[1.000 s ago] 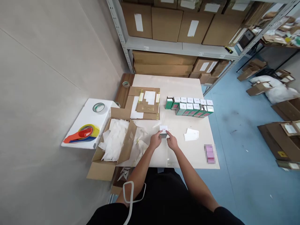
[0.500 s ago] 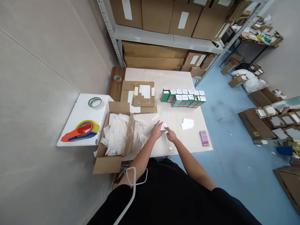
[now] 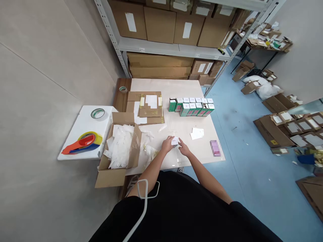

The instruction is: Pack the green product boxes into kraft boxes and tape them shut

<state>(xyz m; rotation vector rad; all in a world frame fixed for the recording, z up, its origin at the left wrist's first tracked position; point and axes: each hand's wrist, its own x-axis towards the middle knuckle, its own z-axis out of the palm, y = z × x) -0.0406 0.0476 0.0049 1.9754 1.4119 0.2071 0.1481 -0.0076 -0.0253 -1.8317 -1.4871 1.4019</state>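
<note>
A small box with a white printed top [image 3: 174,140] stands on the table close in front of me. My left hand [image 3: 167,144] grips it from the left, fingers along its far side. Just right of the box is my right hand [image 3: 184,148], its finger and thumb apart and pointing at the box; whether a fingertip touches it is hard to make out. Farther back, two rows of green and white boxes [image 3: 193,109] stand side by side. White cards [image 3: 197,133] lie to the right of my hands.
An open carton [image 3: 130,154] full of white packing sheets sits at left. Behind it lie flattened cardboard pieces [image 3: 150,109]. A white stand [image 3: 83,134] carries a tape roll [image 3: 97,113] and an orange tape dispenser [image 3: 79,143]. A blurred purple item [image 3: 215,148] lies near the right edge.
My right hand's fingers have drawn off the top of the small box to its right side, and the printed top now shows fully. The camera view has shifted slightly.
</note>
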